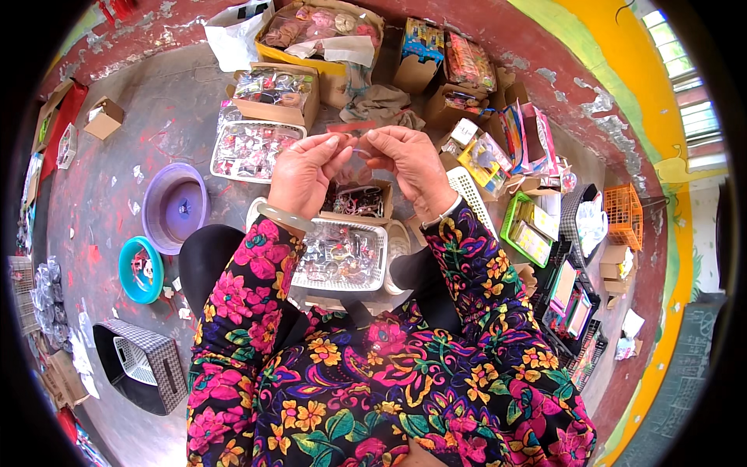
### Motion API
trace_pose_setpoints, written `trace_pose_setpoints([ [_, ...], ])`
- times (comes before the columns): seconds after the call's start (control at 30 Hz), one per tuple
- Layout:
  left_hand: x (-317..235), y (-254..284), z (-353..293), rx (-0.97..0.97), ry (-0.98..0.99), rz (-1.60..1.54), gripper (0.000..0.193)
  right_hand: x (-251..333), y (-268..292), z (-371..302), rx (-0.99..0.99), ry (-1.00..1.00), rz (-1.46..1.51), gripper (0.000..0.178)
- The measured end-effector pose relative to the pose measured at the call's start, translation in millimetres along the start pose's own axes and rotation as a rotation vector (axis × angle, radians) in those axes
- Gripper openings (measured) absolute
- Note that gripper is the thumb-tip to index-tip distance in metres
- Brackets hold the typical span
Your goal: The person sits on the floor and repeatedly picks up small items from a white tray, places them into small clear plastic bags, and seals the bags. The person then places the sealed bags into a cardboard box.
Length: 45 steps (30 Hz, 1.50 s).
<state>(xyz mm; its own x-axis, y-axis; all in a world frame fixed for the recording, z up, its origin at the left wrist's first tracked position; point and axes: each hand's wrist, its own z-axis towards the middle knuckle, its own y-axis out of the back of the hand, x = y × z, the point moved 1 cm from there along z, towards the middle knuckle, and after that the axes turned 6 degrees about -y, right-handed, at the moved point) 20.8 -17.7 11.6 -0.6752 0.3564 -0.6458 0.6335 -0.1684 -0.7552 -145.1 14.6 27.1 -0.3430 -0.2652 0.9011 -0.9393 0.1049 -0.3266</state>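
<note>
In front of my chest, my left hand (305, 173) and my right hand (415, 168) pinch a small clear plastic bag (352, 127) with a reddish band along its top. Thumbs and forefingers of both hands are closed on it; whatever is inside is too small to make out. Below the hands, a cardboard box (387, 204) of dark small items stands behind a white plastic basket (379, 265) full of small clear packets. Another white basket (215, 156), filled with packets with red and dark contents, lies beyond my left hand.
On the left floor are a purple basin (204, 194), a turquoise basin (158, 261) and a checked bin (167, 366). Cardboard boxes (268, 111) of packets line the far wall. At right sit a green basket (510, 218), black crates (587, 292) and an orange crate (625, 204).
</note>
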Motion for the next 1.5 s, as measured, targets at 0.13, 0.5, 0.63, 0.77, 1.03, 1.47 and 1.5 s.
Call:
trace_pose_setpoints([
  [0.13, 1, -1, 0, -0.006, -0.024, 0.033, 0.020, 4, -4, -1, -0.010, 0.041, -0.035, 0.016],
  [0.5, 2, -6, -2, 0.006, 0.008, 0.104, 0.020, 1, 2, 0, -0.020, 0.035, -0.036, 0.015],
  [0.63, 1, -8, -2, 0.015, 0.011, 0.123, 0.020, 2, 4, -1, -0.025, -0.002, -0.033, 0.015],
  [0.77, 7, -2, 0, -0.010, 0.018, 0.141, 0.019, 0, 8, 0, -0.105, -0.053, -0.116, 0.013],
  [1.03, 17, 1, 0, -0.077, 0.067, 0.311, 0.014, 4, -20, -15, -0.228, 0.974, -1.180, 0.018],
  [1.47, 25, 1, 0, 0.056, -0.005, 0.703, 0.013, -11, -21, -11, -0.260, 0.852, -1.376, 0.005],
  [1.5, 25, -1, -1, 0.048, -0.018, 0.736, 0.014, -10, -20, -12, -0.250, 0.842, -1.368, 0.005],
])
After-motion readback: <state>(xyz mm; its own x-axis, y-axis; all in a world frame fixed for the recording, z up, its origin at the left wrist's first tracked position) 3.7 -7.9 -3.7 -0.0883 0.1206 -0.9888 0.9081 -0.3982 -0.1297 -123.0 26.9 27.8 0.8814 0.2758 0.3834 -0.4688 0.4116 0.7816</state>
